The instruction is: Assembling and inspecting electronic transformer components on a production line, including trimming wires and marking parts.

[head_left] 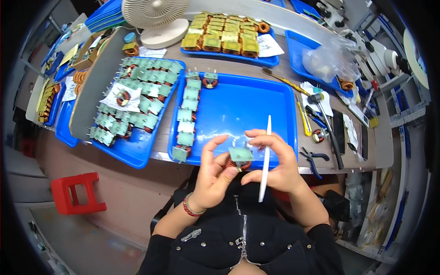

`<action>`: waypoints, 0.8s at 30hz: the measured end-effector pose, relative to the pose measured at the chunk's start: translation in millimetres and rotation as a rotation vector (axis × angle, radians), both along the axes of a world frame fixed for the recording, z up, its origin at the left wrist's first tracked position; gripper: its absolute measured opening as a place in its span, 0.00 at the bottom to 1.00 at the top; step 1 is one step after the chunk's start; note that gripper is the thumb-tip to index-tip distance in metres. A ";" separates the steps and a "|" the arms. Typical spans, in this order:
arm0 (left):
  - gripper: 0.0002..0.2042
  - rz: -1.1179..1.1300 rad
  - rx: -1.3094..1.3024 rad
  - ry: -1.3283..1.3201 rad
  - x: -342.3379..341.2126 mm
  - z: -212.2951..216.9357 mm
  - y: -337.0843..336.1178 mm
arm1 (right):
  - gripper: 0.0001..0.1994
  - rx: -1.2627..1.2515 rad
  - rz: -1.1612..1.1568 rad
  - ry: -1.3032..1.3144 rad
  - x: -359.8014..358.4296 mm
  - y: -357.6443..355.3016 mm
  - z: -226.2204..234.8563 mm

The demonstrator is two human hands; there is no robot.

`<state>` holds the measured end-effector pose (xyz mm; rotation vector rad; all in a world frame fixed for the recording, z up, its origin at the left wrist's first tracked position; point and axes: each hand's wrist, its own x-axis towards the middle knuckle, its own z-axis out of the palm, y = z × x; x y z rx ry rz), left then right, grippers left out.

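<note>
My left hand [213,176] pinches a copper-wound toroidal coil [239,163] capped with a small green board, held in front of my chest at the table's near edge. Thin pins stick up from the board. A slim white stick [265,172] is gripped in my right hand [285,168], standing nearly upright, and my right fingertips are close to the coil's right side. Just beyond both hands lies a blue tray [247,105], with a column of similar green-capped coils [186,114] along its left side and another coil [210,80] at its top.
A fuller blue tray [137,158] of coils stands at left, a tray of yellow-topped coils [231,34] at the back. Pliers [313,160], a hammer [327,117], a yellow cutter [303,117] and a brush [284,80] lie at right. A red stool [78,195] stands below left.
</note>
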<state>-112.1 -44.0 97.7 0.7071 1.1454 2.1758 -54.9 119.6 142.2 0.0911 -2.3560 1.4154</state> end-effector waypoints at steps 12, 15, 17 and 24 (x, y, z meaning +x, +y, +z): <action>0.20 0.831 -0.650 0.539 -70.2 -8.2 -71.1 | 0.12 0.152 -0.069 0.016 -124.6 9.3 -60.2; 0.17 1.052 -0.901 0.815 -93.1 -20.9 -94.3 | 0.13 0.237 -0.107 0.103 -153.9 18.3 -80.5; 0.17 1.039 -1.002 0.831 -100.3 -25.6 -108.0 | 0.14 0.344 -0.147 0.227 -173.5 17.3 -91.3; 0.14 0.890 -1.115 0.808 -109.8 -29.6 -94.0 | 0.16 0.216 -0.162 0.131 -185.4 9.0 -109.3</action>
